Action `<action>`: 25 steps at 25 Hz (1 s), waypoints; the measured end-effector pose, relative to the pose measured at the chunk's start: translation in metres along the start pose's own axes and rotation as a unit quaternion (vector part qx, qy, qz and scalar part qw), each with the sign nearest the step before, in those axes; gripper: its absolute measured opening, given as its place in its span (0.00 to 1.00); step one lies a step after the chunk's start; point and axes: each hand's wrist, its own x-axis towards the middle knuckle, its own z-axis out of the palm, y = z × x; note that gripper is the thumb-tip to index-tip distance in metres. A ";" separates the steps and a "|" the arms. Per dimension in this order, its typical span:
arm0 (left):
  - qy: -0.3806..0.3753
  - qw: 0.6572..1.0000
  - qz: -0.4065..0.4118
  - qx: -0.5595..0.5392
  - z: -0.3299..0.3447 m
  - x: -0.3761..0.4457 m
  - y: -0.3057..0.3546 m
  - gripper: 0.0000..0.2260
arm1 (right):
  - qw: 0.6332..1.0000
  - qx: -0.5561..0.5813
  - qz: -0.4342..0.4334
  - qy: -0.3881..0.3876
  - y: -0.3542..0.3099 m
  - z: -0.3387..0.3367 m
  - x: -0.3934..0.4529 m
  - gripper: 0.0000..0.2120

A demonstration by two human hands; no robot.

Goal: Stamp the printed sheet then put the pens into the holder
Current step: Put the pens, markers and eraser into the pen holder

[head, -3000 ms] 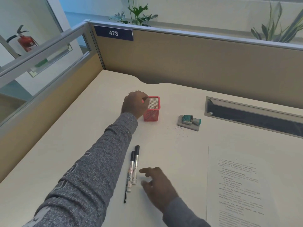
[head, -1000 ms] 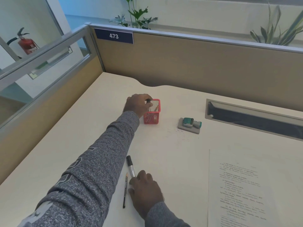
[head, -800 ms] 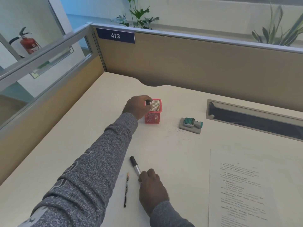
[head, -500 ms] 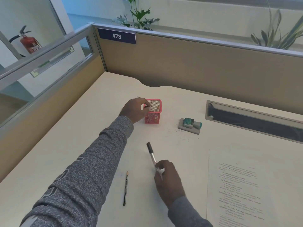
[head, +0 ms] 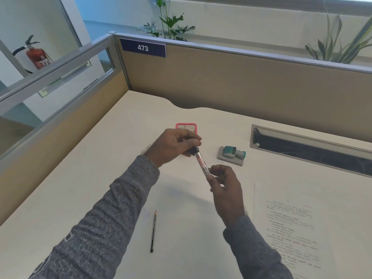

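Both hands, left hand [head: 173, 144] and right hand [head: 226, 188], grip one marker [head: 201, 162] above the desk [head: 100, 178], before the pink holder [head: 186, 126].

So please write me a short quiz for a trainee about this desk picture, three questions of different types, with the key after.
1. True or false: the marker is gripped by both the left hand and the right hand.
2. Multiple choice: where is the pencil?
A. inside the pink holder
B. lying flat on the desk, untouched
C. on the printed sheet
3. Fill in: the green stamp rests on a grey ____.

Key:
1. True. The left hand grips the black cap end and the right hand the lower barrel.
2. B
3. pad
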 end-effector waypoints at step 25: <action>0.128 0.893 -0.031 0.431 -0.024 0.073 -0.042 0.10 | 0.763 -0.527 -0.125 -0.353 0.069 0.087 -0.097 0.21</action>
